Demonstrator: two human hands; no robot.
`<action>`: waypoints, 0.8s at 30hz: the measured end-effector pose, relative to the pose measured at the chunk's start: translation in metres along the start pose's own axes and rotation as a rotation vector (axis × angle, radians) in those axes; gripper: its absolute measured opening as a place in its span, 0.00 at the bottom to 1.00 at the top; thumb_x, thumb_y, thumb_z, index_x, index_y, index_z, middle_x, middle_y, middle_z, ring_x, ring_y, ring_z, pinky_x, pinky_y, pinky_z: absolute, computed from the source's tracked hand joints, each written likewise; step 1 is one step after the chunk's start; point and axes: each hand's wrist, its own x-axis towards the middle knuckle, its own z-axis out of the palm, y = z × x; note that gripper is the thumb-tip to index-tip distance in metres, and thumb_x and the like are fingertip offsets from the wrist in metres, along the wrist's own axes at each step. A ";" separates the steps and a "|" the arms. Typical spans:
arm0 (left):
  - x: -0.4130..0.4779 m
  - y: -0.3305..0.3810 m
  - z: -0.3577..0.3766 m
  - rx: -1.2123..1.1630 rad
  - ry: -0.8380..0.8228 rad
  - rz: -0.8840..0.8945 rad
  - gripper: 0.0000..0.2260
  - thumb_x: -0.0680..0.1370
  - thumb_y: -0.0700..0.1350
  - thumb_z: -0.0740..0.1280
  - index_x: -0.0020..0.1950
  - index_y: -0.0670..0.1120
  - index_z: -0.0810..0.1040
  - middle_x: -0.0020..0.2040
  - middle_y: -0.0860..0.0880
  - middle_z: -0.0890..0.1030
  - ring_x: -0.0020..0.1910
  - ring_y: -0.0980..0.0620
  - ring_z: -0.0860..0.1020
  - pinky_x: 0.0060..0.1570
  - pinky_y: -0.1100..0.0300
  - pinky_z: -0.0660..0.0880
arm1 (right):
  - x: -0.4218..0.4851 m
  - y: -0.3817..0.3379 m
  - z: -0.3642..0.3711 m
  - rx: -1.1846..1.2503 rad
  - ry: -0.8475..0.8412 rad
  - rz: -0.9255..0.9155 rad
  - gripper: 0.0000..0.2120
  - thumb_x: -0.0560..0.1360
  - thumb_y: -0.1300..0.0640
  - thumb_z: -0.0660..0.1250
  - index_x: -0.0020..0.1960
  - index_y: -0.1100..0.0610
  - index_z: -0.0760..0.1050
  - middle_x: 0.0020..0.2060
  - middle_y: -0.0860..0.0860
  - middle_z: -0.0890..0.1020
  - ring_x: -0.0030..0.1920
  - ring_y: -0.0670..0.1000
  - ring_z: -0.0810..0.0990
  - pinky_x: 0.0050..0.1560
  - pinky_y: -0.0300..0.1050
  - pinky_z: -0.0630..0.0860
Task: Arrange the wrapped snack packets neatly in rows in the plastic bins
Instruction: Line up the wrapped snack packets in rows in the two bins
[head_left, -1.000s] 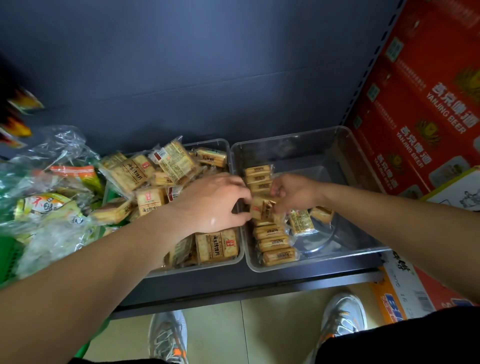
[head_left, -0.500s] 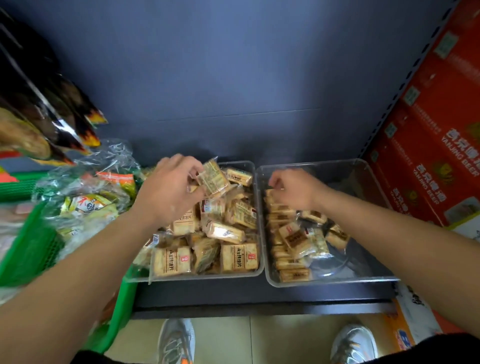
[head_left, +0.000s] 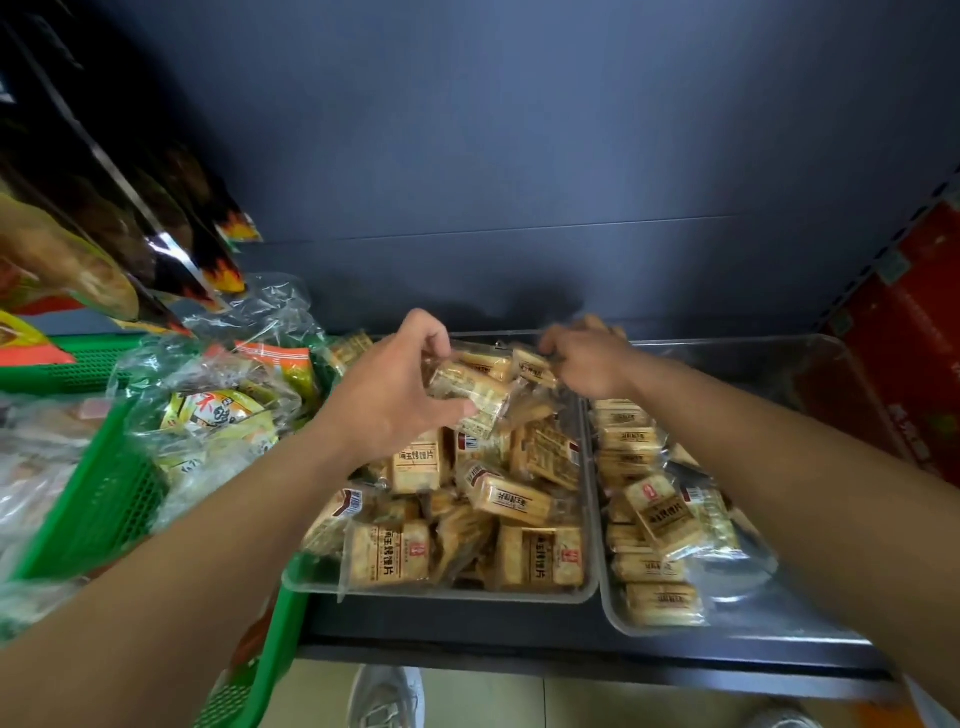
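Held packet (head_left: 470, 391): tan wrapped snack, tilted, lifted just above the back of the left bin (head_left: 441, 593), clamped between thumb and curled fingers of the left hand (head_left: 389, 400). Left bin is clear plastic, heaped with jumbled packets (head_left: 514, 501) lying at all angles, some label-up, some on edge. Right bin (head_left: 615, 621), also clear, touches it on the right; a row of packets (head_left: 626, 447) stands on edge along its left wall front to back, and a few loose packets (head_left: 662, 512) lie tilted just beside the row. Right hand (head_left: 589, 364) is at the far end of that row, fingers curled down over packets there; blurred, cannot tell if it grips one. Hands are apart, near each other. Both bins sit on a dark shelf (head_left: 467, 636). Green basket (head_left: 104, 499) with clear-bagged snacks (head_left: 218, 415) at left, red cartons (head_left: 909, 338) at right.
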 end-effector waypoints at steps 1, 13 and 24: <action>-0.002 -0.002 -0.003 -0.023 0.000 0.003 0.25 0.70 0.54 0.79 0.56 0.57 0.65 0.54 0.56 0.78 0.54 0.53 0.78 0.56 0.50 0.77 | 0.000 0.001 0.000 0.027 0.009 0.002 0.17 0.80 0.56 0.61 0.69 0.51 0.71 0.65 0.55 0.75 0.71 0.56 0.62 0.65 0.54 0.60; -0.032 -0.023 -0.014 0.073 -0.250 -0.009 0.18 0.69 0.46 0.80 0.45 0.53 0.70 0.52 0.55 0.77 0.47 0.54 0.77 0.41 0.60 0.75 | -0.024 0.000 -0.010 0.415 0.107 -0.069 0.20 0.71 0.61 0.78 0.56 0.50 0.72 0.52 0.49 0.78 0.53 0.52 0.78 0.49 0.45 0.73; -0.050 -0.024 -0.019 -0.042 -0.311 -0.062 0.09 0.78 0.53 0.72 0.53 0.56 0.73 0.55 0.53 0.81 0.54 0.52 0.80 0.48 0.59 0.73 | -0.088 -0.010 -0.018 0.807 0.220 0.021 0.15 0.79 0.60 0.70 0.65 0.55 0.76 0.52 0.48 0.81 0.48 0.43 0.81 0.40 0.33 0.77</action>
